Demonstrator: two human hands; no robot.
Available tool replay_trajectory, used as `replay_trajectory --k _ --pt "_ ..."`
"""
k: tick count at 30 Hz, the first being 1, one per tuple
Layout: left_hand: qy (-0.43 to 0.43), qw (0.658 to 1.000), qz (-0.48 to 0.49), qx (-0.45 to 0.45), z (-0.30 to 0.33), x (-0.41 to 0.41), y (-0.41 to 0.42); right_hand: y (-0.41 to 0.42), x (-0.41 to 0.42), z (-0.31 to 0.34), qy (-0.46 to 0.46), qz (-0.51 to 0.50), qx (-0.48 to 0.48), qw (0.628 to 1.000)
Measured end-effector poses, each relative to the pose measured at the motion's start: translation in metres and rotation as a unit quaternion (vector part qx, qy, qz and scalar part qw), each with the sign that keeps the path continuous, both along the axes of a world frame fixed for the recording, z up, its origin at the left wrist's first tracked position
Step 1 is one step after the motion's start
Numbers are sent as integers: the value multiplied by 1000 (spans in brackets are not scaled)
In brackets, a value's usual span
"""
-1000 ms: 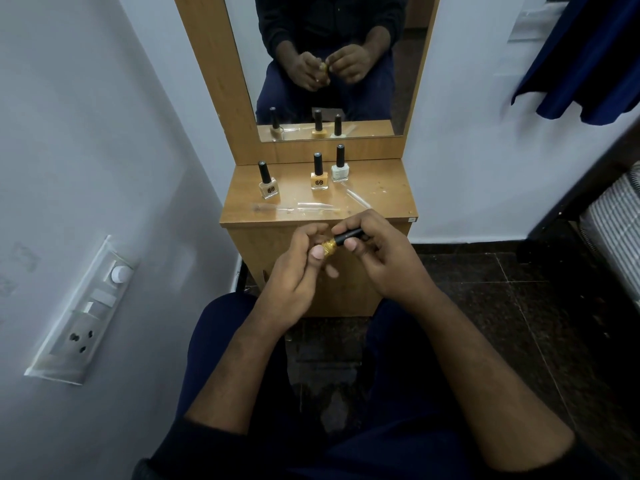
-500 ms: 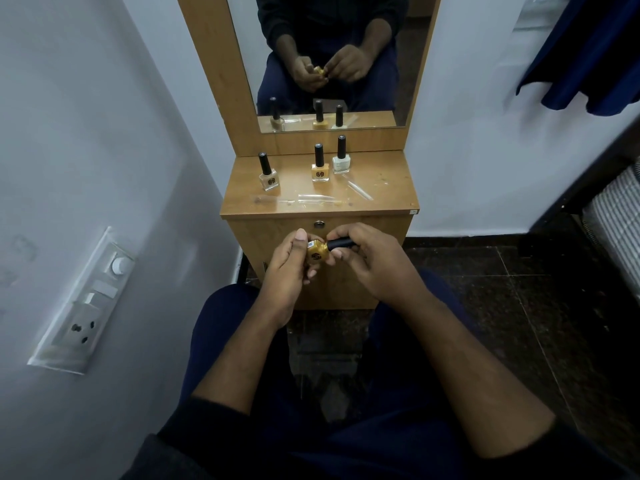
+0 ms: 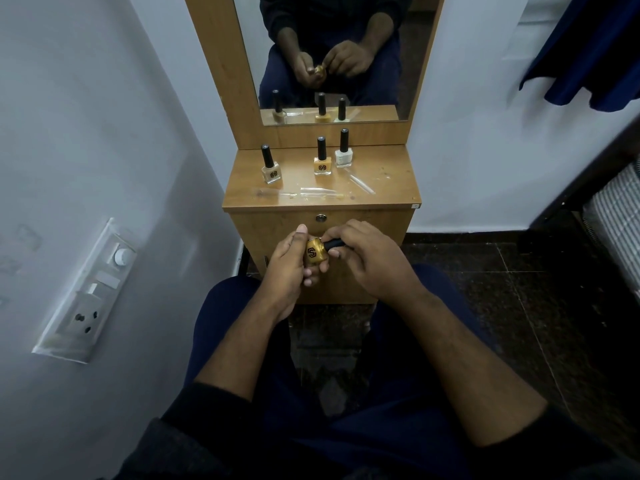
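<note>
Gripping gold polish bottle [image 3: 315, 253] in left hand [image 3: 287, 271], right hand [image 3: 370, 258] pinching its black cap [image 3: 333, 243]

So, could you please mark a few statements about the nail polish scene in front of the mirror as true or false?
1. The left hand holds a gold nail polish bottle. True.
2. The right hand rests on the person's knee. False: it pinches the bottle's black cap.
3. Three nail polish bottles stand upright on the dressing table. True.
4. The white bottle stands leftmost of the three. False: it is rightmost; the beige bottle is leftmost.
</note>
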State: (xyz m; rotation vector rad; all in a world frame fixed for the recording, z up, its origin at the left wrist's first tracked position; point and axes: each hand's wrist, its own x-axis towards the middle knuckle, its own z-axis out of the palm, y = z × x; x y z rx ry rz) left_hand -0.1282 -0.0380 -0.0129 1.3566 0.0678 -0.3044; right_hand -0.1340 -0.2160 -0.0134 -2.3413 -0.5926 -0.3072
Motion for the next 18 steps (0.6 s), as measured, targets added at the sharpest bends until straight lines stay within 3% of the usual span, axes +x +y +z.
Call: replay_trajectory --k 9,18 --pt "-90 989 -33 110 -1 -1 2 -2 -1 0 -28 -41 -68 996" --pt "-179 960 -107 189 -7 4 5 -6 -1 -3 74 -61 -36 995"
